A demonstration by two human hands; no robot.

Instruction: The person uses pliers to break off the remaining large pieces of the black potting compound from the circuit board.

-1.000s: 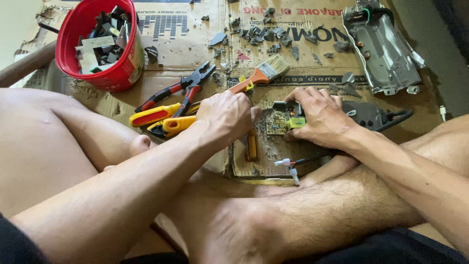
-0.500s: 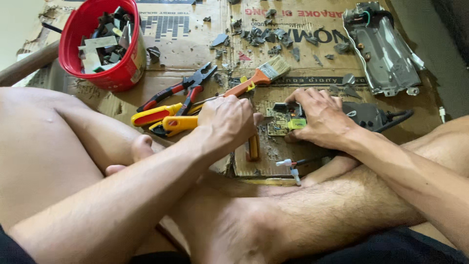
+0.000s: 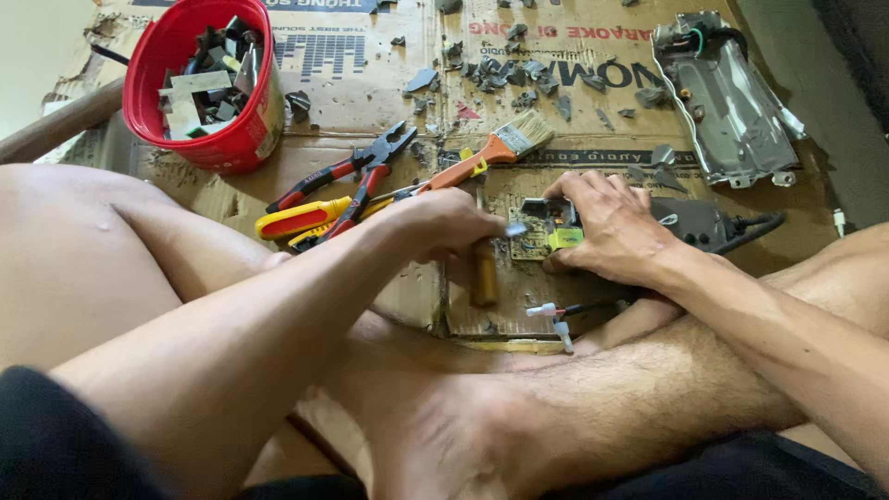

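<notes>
Hands meet over a small circuit board point(image 3: 535, 236) on the cardboard point(image 3: 370, 88). Our right hand point(image 3: 616, 231) presses it flat, fingers spread. Our left hand point(image 3: 443, 225) is clenched around a wooden-handled tool point(image 3: 483, 273), tip at the board. Pliers point(image 3: 347, 176) and a paintbrush point(image 3: 491, 153) lie far left, a red bucket point(image 3: 199, 83) beyond.

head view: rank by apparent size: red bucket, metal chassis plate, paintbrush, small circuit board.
1. red bucket and metal chassis plate: look about alike, so no ranking between them.
2. paintbrush: long but thin.
3. small circuit board: smallest, partly covered by the right hand.
</notes>
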